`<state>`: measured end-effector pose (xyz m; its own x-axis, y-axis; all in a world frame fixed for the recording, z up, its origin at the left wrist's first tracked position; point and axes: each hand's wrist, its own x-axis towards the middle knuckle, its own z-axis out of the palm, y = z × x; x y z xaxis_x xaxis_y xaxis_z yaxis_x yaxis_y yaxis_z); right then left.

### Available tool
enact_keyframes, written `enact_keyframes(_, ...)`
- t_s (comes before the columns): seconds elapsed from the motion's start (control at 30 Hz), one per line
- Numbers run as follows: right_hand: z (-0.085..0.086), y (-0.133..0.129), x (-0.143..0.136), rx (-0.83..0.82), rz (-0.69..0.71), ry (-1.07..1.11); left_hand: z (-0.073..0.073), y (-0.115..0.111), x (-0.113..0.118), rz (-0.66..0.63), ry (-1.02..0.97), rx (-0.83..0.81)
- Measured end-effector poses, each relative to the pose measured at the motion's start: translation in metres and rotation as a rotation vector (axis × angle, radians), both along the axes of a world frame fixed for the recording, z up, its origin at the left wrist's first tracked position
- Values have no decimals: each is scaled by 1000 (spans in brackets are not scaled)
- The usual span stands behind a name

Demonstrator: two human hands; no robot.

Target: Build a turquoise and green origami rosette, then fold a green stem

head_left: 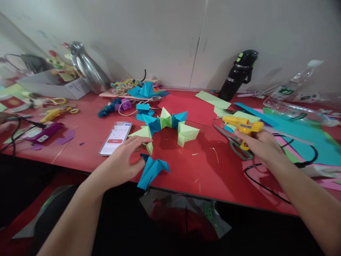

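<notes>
My right hand is wrapped round a yellow glue gun, whose nozzle points left above scissors. My left hand is by the left end of a curved chain of folded paper pieces, light green and blue by turns. Its fingertips rest at the light green piece on that end. A separate-looking blue folded piece lies at the table's front edge, beside my left thumb; whether the thumb touches it I cannot tell. The chain's right end is a light green piece.
A phone lies left of the chain. Behind stand a black bottle and a metal jug. Coloured sheets and a clear plastic bottle are at right. Another person's hand shows at far left. The gun's cord loops forward.
</notes>
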<state>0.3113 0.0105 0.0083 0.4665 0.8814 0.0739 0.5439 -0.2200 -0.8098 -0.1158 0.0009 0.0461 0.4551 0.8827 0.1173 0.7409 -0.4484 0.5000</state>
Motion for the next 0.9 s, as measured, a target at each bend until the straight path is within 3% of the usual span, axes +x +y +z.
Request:
enact_keyframes(0.1,-3,6,0,-59,54,24,-2,0,0,10,-32,-29)
enact_keyframes(0.27,-7,20,14,-111,-10,-280,-1,0,-1,3,-24,-26)
enact_keyframes(0.4,-12,31,22,-71,63,-370,1,-1,0,-15,21,-2)
enact_keyframes(0.6,-13,41,20,-28,66,-298,1,-1,1,4,26,-19)
enact_keyframes(0.9,-22,52,32,44,196,-168,-3,-1,0,6,-9,-50)
